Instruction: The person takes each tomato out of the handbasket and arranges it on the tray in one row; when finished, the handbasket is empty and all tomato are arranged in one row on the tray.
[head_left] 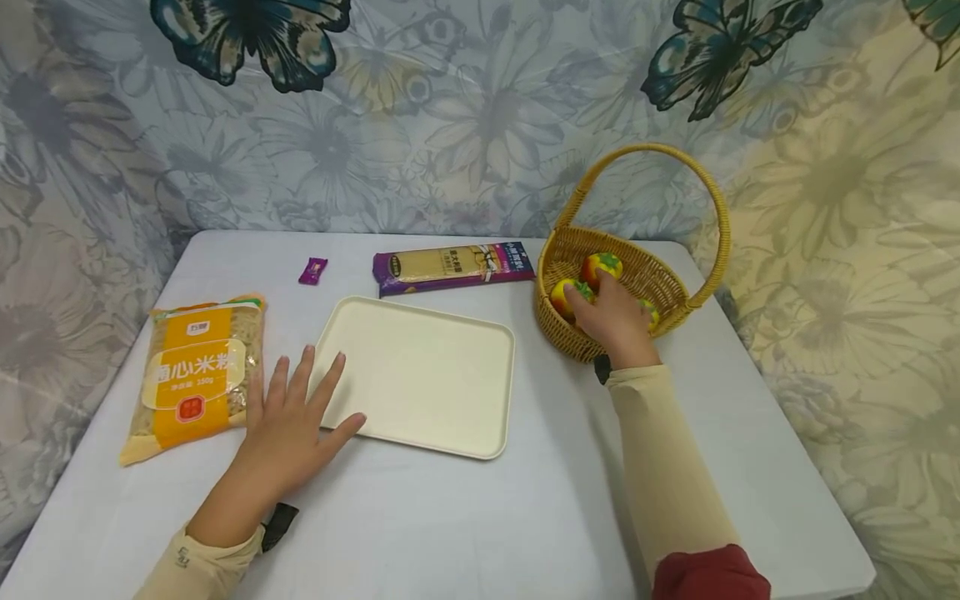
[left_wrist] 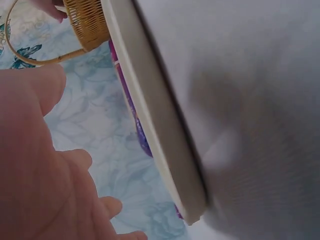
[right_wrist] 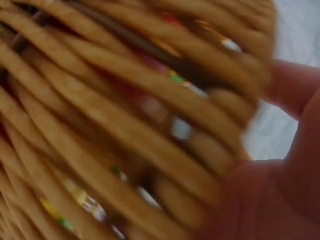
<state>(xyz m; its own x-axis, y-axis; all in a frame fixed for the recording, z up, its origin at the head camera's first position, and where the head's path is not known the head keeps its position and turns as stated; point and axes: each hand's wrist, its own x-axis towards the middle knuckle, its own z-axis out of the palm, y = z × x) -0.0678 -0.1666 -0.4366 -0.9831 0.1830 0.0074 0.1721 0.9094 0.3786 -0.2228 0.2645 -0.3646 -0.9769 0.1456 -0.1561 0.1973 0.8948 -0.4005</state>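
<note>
My right hand (head_left: pixel 617 321) reaches over the near rim of a wicker basket (head_left: pixel 558 329) with a tall handle. Its thumb and a finger lie against the red-and-yellow fruits with green tops, one farther back (head_left: pixel 602 265) and one at the left (head_left: pixel 562 300); a third (head_left: pixel 649 313) shows partly beside the hand. The other fingertips are hidden, so a grip cannot be made out. In the right wrist view the weave (right_wrist: pixel 115 110) fills most of the picture. My left hand (head_left: pixel 288 433), fingers spread and holding nothing, is by the near left corner of a cream tray (head_left: pixel 423 379).
A yellow-and-orange food bag (head_left: pixel 191 375) lies left of the tray. Behind the tray are a purple noodle packet (head_left: pixel 453 265) and a small purple wrapped piece (head_left: pixel 312 271). A flower-patterned cloth (head_left: pixel 480 125) hangs behind the white table (head_left: pixel 465 525).
</note>
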